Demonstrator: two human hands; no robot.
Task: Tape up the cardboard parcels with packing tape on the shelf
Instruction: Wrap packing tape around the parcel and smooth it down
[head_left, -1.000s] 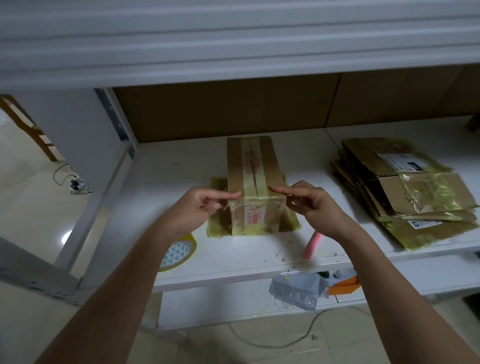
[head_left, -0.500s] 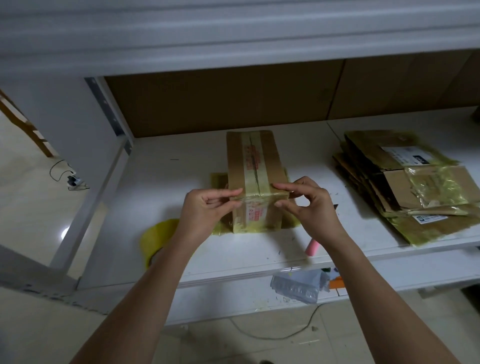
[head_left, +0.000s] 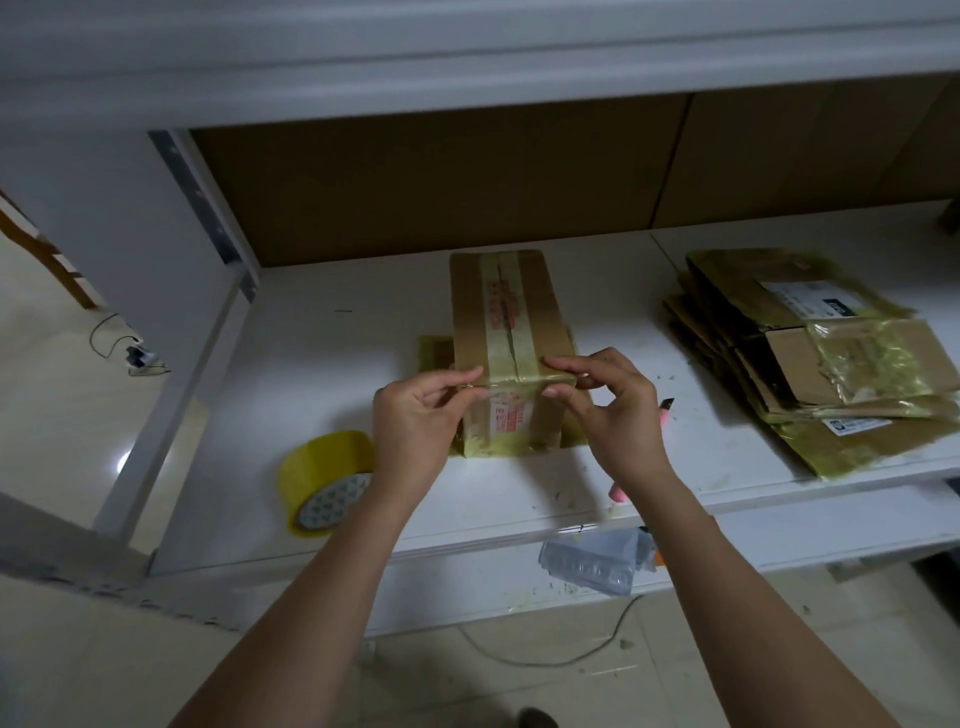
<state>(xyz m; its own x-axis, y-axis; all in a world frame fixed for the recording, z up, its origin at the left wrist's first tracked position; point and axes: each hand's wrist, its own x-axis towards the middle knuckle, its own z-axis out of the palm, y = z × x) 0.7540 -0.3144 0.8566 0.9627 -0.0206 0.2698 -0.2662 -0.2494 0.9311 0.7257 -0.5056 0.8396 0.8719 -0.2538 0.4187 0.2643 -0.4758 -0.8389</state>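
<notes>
A long cardboard parcel (head_left: 506, 317) stands on the white shelf (head_left: 322, 364), with yellowish tape and red print running along its top seam. A strip of clear tape (head_left: 511, 378) stretches across its near top edge. My left hand (head_left: 415, 415) pinches the strip's left end at the parcel's left corner. My right hand (head_left: 608, 405) pinches the strip's right end at the right corner, forefinger laid along the edge. A yellow roll of packing tape (head_left: 324, 480) lies on the shelf to the left of my left wrist.
A pile of flattened, taped cardboard pieces (head_left: 826, 353) lies at the shelf's right. A pink-handled cutter (head_left: 621, 491) shows behind my right wrist. A clear plastic tray (head_left: 592, 564) sits on the lower shelf. A cable (head_left: 545, 654) trails over the floor below.
The view has shifted so that the tape roll shows fully on the shelf. Both hands have stayed at the parcel's near edge, holding the tape strip across it.
</notes>
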